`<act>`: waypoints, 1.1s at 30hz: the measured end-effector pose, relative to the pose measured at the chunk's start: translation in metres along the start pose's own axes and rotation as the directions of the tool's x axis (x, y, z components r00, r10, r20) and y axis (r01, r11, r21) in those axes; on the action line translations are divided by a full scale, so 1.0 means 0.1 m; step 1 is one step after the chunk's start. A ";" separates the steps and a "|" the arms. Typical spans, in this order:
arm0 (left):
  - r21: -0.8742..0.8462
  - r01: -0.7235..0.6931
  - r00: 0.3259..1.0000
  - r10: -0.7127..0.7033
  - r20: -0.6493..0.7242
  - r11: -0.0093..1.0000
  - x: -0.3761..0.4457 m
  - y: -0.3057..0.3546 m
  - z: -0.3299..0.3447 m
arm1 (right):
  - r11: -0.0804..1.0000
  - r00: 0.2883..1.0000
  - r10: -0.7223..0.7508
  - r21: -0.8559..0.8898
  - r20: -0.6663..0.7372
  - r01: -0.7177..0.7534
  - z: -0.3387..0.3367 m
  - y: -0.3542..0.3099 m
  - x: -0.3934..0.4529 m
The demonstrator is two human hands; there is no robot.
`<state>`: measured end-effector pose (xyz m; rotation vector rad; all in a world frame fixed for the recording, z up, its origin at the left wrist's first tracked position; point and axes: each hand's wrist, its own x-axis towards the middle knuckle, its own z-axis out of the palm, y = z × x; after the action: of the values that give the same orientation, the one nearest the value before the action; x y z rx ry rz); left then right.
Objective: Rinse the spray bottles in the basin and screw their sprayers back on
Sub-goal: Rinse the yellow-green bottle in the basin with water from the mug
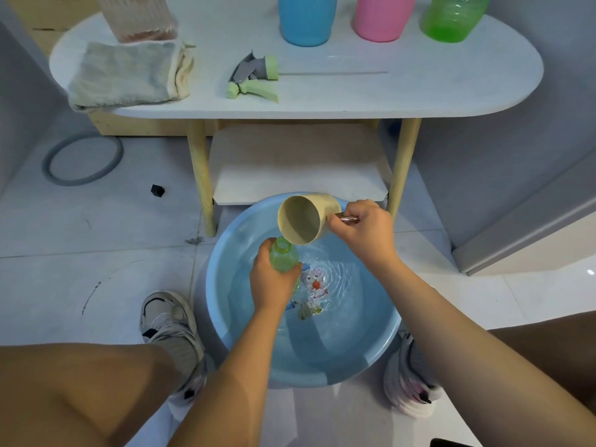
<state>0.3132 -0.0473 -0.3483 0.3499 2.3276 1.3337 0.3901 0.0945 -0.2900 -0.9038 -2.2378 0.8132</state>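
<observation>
Head view: left hand point(274, 285) grips one green bottle point(283, 257); right hand point(364, 229) holds one cup point(306, 219).

Basin point(225, 321): glossy blue plastic. Bottle point(283, 258) above basin: translucent green plastic. Cup point(306, 219): matt beige, handle point(346, 218) possibly metal. Table point(419, 88) behind basin: matt white top, wooden legs. Towel point(129, 74): fuzzy cloth.

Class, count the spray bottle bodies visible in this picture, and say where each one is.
4: blue bottle, pink bottle and green bottle on the table; small green bottle in the left hand over the basin.
</observation>
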 end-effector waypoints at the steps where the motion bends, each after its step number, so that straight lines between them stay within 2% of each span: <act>1: -0.001 0.000 1.000 0.000 -0.002 1.000 0.00 0.01 0.00 | 1.000 1.000 -0.022 -0.006 -0.002 0.022 0.00 -0.01 0.00; 8: -0.005 -0.005 1.000 0.005 -0.005 1.000 0.00 0.00 0.02 | 0.994 0.993 -0.112 -0.020 -0.048 0.111 0.03 -0.03 0.00; 15: 0.005 0.008 1.000 -0.008 0.000 1.000 -0.01 0.03 0.00 | 0.990 0.983 -0.141 -0.036 -0.116 0.138 0.04 -0.06 0.03; 33: 0.010 0.015 1.000 -0.015 0.005 1.000 -0.03 0.03 -0.01 | 0.981 0.974 -0.191 -0.068 -0.120 0.184 0.01 -0.08 0.07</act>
<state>0.3157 -0.0477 -0.3446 0.3380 2.3291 1.3135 0.3819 0.0950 -0.2833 -0.7341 -2.2041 0.5929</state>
